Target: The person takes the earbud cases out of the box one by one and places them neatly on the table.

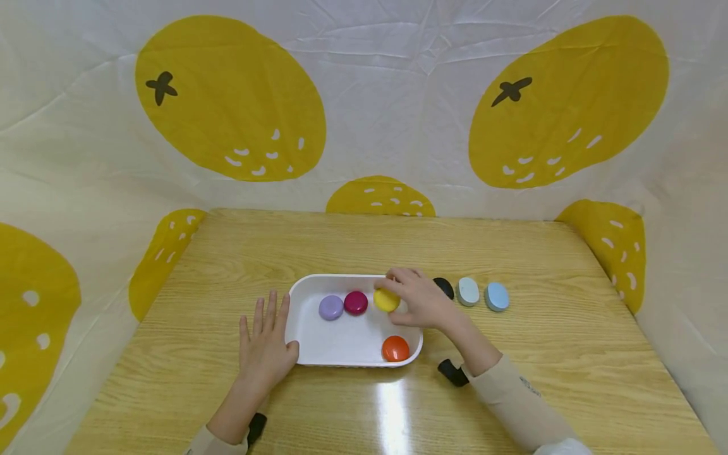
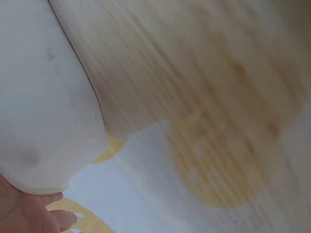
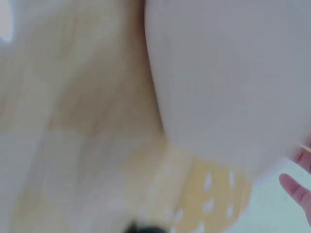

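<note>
My right hand [image 1: 418, 300] pinches a yellow round disc [image 1: 387, 301] between thumb and fingers, over the right part of a white tray [image 1: 335, 347]. In the right wrist view only some fingertips [image 3: 294, 189] show at the right edge, beside the tray's blurred wall. My left hand [image 1: 264, 347] lies with fingers spread at the tray's left end, thumb against its rim. The left wrist view catches part of that hand [image 2: 29, 213] near the tray's wall [image 2: 48, 87]. Inside the tray sit a lilac disc [image 1: 331, 308], a dark pink disc [image 1: 356, 303] and an orange disc [image 1: 395, 349].
Right of the tray, a black disc [image 1: 443, 288], a pale mint disc [image 1: 468, 292] and a light blue disc [image 1: 497, 297] stand in a row on the wooden table [image 1: 546, 379]. A white cloth [image 1: 392, 114] with yellow fruit prints hangs behind and at both sides.
</note>
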Demonstrator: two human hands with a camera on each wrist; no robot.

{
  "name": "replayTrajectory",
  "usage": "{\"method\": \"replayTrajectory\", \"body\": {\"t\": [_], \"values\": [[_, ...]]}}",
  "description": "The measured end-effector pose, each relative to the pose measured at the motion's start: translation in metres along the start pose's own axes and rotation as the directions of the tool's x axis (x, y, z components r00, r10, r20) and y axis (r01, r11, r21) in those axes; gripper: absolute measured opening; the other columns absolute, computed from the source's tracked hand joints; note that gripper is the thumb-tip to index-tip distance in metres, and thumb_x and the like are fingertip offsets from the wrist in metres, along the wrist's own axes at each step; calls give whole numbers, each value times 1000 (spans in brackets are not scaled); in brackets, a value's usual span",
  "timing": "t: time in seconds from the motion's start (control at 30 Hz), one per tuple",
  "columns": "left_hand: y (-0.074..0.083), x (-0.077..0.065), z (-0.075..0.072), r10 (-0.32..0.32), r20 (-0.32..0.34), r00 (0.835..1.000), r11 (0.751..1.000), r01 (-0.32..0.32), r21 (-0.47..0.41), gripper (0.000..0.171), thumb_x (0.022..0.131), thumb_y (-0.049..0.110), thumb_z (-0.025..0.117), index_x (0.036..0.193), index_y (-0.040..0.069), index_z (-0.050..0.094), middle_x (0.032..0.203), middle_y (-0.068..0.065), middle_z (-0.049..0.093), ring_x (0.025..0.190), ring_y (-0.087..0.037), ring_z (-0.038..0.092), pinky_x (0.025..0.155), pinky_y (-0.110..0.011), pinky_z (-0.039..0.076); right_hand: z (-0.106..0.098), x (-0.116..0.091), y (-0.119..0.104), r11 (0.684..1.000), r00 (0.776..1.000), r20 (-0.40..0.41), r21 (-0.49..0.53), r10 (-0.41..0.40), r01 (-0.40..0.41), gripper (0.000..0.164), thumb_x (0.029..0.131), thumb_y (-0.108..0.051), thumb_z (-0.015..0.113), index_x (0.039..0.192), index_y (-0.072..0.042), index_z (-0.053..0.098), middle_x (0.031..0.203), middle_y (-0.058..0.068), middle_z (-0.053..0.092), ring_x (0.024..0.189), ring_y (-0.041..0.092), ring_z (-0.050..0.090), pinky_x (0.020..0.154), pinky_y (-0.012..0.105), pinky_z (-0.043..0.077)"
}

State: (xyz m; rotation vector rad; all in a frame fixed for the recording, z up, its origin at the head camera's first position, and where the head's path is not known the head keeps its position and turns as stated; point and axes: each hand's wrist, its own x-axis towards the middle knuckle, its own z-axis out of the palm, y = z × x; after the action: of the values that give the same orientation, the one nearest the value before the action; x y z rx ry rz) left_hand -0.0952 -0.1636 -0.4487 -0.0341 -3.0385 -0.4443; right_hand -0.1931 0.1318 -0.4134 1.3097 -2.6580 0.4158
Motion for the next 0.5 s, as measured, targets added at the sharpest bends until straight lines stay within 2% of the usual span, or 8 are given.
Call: {"method": "replayTrajectory", "body": {"t": [0.13, 0.23, 0.37, 0.5], "values": [[0, 1, 0, 0, 4, 1000, 1000, 0, 3, 78, 77, 18, 51, 147, 9, 18, 152, -17, 9, 138, -38, 6, 105, -62, 3, -16, -21, 24, 993, 986, -114, -9, 118, -120, 48, 66, -24, 69, 112, -18, 56, 102, 3, 52, 93, 21, 50, 93, 48, 33], [0, 1, 0, 0, 10, 1000, 1000, 0, 5, 78, 77, 19, 51, 147, 9, 17, 152, -17, 8, 138, -38, 5, 105, -62, 3, -26, -41, 42, 971, 959, -163, -9, 233, -237, 50, 66, -23, 71, 113, -15, 55, 102, 8, 52, 94, 28, 50, 92, 52, 30], [0, 2, 0, 0, 16, 1000, 1000, -1, 8, 77, 78, 19, 50, 147, 9, 17, 152, -17, 8, 138, -38, 4, 105, -62, 2, -38, -72, 62, 914, 898, -175, 38, 404, -404, 53, 67, -21, 71, 116, -11, 52, 106, 14, 51, 100, 36, 47, 92, 57, 25], [0, 1, 1, 3, 15, 1000, 1000, -3, 10, 77, 77, 19, 51, 146, 8, 18, 152, -17, 8, 138, -38, 5, 105, -62, 3, -44, -102, 79, 842, 822, -185, 73, 538, -535, 53, 70, -17, 70, 118, -8, 49, 111, 20, 49, 103, 41, 44, 89, 62, 23]]}}
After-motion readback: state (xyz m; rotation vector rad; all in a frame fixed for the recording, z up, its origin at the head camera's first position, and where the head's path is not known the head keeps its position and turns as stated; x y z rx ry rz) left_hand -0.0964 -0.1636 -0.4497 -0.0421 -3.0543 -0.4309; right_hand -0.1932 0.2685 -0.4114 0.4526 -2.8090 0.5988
